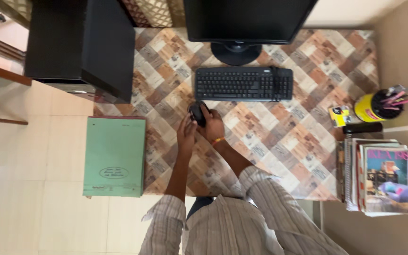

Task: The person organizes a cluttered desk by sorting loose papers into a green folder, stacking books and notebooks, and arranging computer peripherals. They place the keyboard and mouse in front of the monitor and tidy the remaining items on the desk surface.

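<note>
- Your two hands meet on the black computer mouse (197, 113), which is above the patterned desk (279, 137), just below the left end of the black keyboard (244, 83).
- Your left hand (186, 133) comes from below and its fingers close on the left side of the mouse.
- Your right hand (213, 126), with an orange band at the wrist, wraps around the right side; the fingers are curled narrow, not spread.
- Whether the mouse is lifted off the desk or only resting on it, you cannot tell from this high view.
- As for progress, I judge the handling of the mouse is in the middle: it is already in your grip, but it is not set in any clear working place yet.
- The keyboard sits straight in front of the monitor (249, 21), and nothing there looks disturbed.
- The computer tower (81, 45) stands at the far left corner, and a green folder (114, 157) lies near the left edge of the desk, apart from your hands.
- At the right side there are a yellow pen holder (373, 107) and a stack of books (381, 177), well apart from the mouse.
</note>
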